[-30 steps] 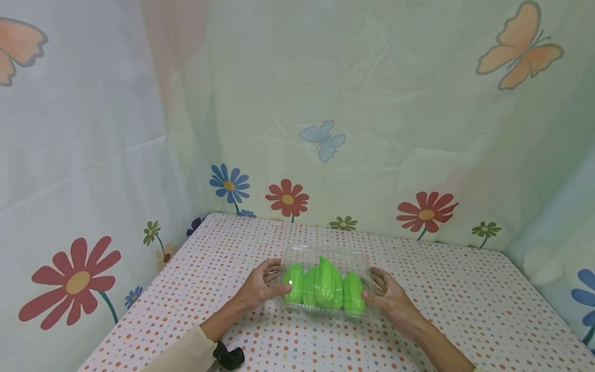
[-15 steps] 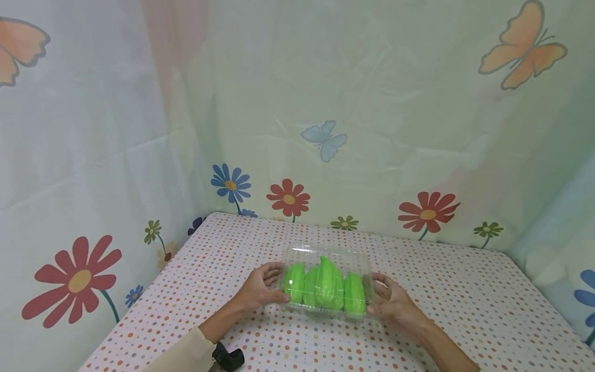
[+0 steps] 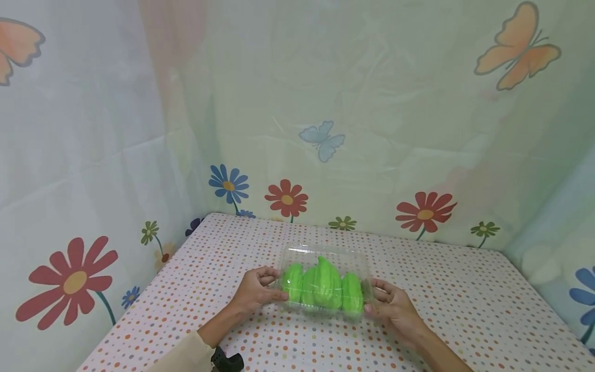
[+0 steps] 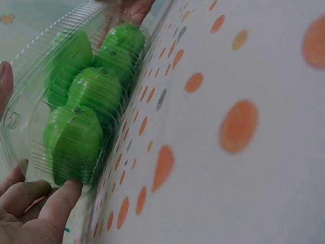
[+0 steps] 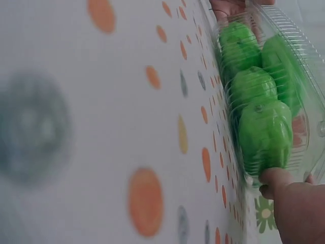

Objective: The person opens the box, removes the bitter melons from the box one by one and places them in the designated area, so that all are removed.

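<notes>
A clear plastic clamshell box [image 3: 307, 251] sits near the middle of the table. Through its walls show several bright green ridged fruits [image 3: 327, 284], one with its tip pointing up. At the box's left end my left hand [image 3: 255, 293] grips it, thumb at the front lower corner and fingers along the side. My right hand [image 3: 395, 311] holds the opposite end the same way, its thumb near the front corner. In the left wrist view, fingers [image 4: 61, 203] touch the box's lower end beside a fruit. The right wrist view shows the right thumb [image 5: 279, 180] against the plastic.
A dotted cloth [image 3: 288, 346] covers the table. Printed fabric with flowers and butterflies hangs behind it [image 3: 372, 170] and at both sides. A black strapped device [image 3: 228, 360] is on the left wrist, below a light sleeve [image 3: 186, 354].
Both hands have shifted slightly down along the box's ends, and the thumbs now sit lower, by the front corners. The box and the fruits stay almost in place.
</notes>
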Demonstrator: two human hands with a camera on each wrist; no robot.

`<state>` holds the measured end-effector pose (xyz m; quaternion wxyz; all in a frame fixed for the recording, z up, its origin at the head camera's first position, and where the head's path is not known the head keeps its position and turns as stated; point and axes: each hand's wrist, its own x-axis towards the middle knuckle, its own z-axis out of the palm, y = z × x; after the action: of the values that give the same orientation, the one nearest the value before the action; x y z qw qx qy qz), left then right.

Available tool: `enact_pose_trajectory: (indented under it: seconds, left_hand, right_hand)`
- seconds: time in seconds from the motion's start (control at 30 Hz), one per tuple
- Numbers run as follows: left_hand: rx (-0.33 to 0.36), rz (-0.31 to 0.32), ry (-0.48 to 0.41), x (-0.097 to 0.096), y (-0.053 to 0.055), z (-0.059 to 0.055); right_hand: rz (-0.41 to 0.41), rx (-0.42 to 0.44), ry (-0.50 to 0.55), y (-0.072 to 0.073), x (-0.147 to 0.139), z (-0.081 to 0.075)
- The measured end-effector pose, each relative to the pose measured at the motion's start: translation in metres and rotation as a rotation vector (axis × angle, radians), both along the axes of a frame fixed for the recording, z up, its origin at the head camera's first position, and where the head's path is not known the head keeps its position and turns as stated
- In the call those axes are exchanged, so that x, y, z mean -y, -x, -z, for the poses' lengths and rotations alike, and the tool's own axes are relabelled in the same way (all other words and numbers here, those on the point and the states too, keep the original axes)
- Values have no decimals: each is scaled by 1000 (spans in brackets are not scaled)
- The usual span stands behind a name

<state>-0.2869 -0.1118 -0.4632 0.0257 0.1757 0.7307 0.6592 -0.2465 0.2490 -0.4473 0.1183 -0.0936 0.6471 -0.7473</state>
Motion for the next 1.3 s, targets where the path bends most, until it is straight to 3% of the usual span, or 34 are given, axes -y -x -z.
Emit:
enact_pose_trajectory:
  seconds: [0.27,0.5,0.73,1.03,1.17,1.3]
  left_hand:
    - [41,-22,-45,-3,-3,-1]
    - [92,0,-90,-4,-7,0]
    - [42,22,-76,-5,-13,1]
    - [47,-6,-69,-5,-16,-2]
    - [60,15,-69,-4,-15,-2]
    - [62,48,-38,-1,-17,-6]
  right_hand:
    - [93,31,2,-5,2,-1]
    - [274,71,-22,-9,12,3]
    - [380,82,-19,-14,20,9]
    - [385,14,-47,-15,26,12]
    - [369,8,-59,-15,25,11]
    - [361,-45,-148,-17,23,8]
